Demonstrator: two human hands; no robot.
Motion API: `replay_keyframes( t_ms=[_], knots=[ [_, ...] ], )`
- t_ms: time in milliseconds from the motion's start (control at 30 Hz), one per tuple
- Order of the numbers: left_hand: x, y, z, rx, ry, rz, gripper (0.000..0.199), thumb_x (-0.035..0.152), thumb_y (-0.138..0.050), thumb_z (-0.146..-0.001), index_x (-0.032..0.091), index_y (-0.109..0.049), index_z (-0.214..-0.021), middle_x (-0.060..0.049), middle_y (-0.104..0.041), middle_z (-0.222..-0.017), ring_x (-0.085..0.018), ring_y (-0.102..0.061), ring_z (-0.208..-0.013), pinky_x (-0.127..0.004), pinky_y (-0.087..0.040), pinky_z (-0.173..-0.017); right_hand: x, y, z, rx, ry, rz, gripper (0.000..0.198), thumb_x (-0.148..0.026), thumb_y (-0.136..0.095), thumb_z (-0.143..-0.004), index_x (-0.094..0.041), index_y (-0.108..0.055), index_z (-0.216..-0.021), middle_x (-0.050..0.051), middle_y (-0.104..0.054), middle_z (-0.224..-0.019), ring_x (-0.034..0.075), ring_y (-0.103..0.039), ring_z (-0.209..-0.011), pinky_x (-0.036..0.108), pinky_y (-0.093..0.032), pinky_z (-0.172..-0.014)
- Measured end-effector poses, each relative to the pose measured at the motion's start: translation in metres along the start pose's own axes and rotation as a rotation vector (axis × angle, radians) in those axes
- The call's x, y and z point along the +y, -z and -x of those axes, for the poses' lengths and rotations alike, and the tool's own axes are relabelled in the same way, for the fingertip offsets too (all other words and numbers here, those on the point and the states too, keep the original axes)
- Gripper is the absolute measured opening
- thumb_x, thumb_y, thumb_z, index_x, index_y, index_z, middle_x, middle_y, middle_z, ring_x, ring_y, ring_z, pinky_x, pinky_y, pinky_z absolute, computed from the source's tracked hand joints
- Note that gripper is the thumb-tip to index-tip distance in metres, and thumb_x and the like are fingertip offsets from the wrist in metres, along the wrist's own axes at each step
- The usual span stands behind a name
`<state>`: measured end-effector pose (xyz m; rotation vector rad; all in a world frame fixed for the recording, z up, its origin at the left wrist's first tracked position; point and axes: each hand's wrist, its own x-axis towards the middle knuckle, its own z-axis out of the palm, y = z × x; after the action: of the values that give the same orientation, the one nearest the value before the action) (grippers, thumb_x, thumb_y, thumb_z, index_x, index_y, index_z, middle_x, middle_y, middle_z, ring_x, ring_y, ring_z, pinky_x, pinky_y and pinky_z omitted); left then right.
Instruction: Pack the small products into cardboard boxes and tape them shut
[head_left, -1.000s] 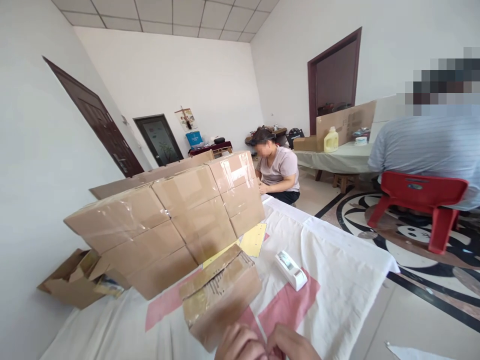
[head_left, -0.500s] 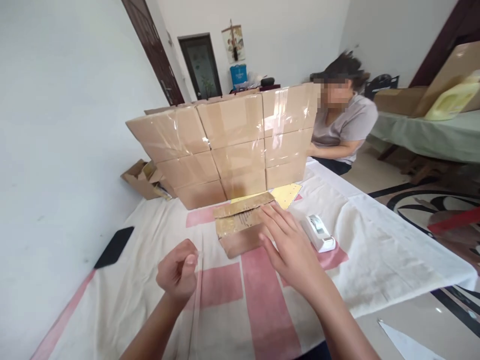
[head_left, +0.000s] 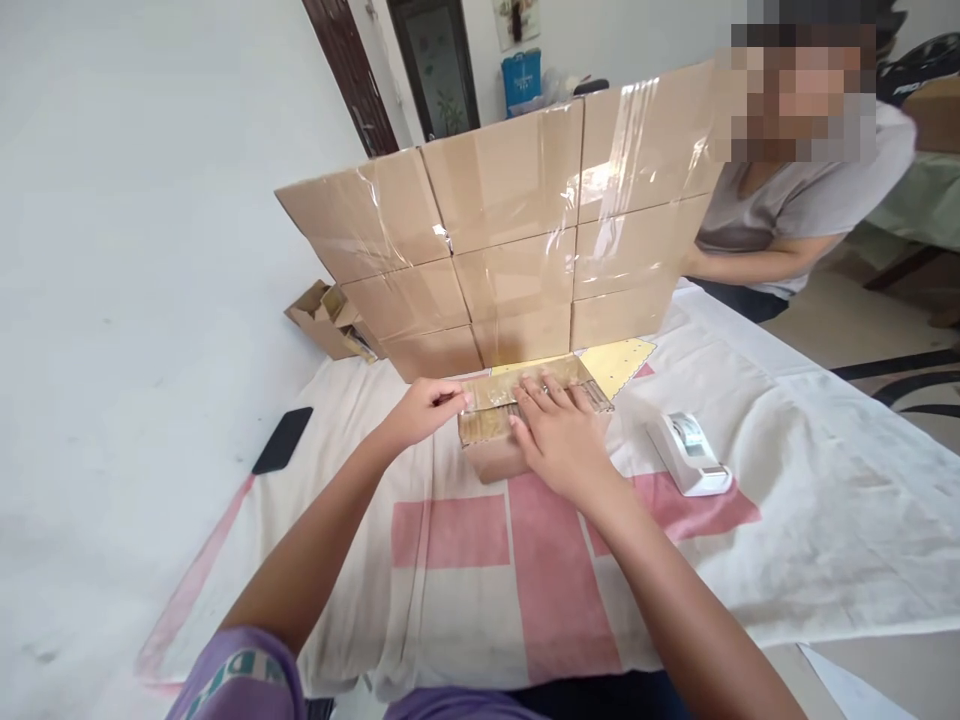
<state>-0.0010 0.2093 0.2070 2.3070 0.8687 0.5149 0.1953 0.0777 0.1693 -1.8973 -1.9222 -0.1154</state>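
A small brown cardboard box lies on the cloth-covered table, with its top flap folded nearly down. Flat and with fingers spread, my right hand presses on the flap and top. My left hand is closed in a pinch at the left end of the flap, on what looks like a piece of clear tape that barely shows. To the right of the box stands a white tape dispenser, touched by neither hand.
Behind the box rises a wall of taped cardboard boxes. A yellow sheet lies partly under it. A black phone-like slab rests at the left, and an open carton sits further back. Another person sits behind the boxes at right.
My left hand has moved forward and right to the box's left end. My right hand has shifted onto the flap, which now lies lower. The camera view has tilted down.
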Motion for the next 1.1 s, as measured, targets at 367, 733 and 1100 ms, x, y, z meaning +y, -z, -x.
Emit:
replay_keyframes(
  t_ms=[367,733,1100],
  knots=[
    [0.009,0.010,-0.024,-0.219,0.102,-0.028,0.045,0.052,-0.059,-0.088,0.016,-0.057,-0.062,0.005,-0.042,-0.058,-0.009,-0.035,-0.058,-0.025,-0.027,-0.056,-0.008,0.003,0.007,-0.011,-0.073,-0.010,0.054,-0.037,-0.033,-0.106,-0.012,-0.047,-0.152,0.009,-0.040,-0.161,0.035,-0.029,-0.152,0.057,-0.023,-0.121],
    [0.011,0.008,-0.018,-0.251,0.123,-0.183,0.039,0.046,-0.062,-0.085,0.019,-0.049,-0.062,0.006,-0.038,-0.056,-0.009,-0.035,-0.055,-0.026,-0.024,-0.054,-0.005,0.005,0.005,-0.025,-0.064,-0.062,0.054,-0.037,-0.033,-0.106,-0.011,-0.048,-0.151,0.009,-0.042,-0.160,0.035,-0.030,-0.151,0.058,-0.023,-0.120],
    [0.003,-0.002,-0.022,-0.254,0.151,-0.318,0.034,0.050,-0.054,-0.082,0.021,-0.049,-0.065,0.004,-0.045,-0.061,-0.014,-0.043,-0.061,-0.027,-0.027,-0.060,-0.002,0.011,0.007,-0.061,-0.113,-0.257,0.058,-0.042,-0.033,-0.105,-0.011,-0.046,-0.152,0.011,-0.037,-0.162,0.035,-0.024,-0.154,0.060,-0.018,-0.124]
  ],
)
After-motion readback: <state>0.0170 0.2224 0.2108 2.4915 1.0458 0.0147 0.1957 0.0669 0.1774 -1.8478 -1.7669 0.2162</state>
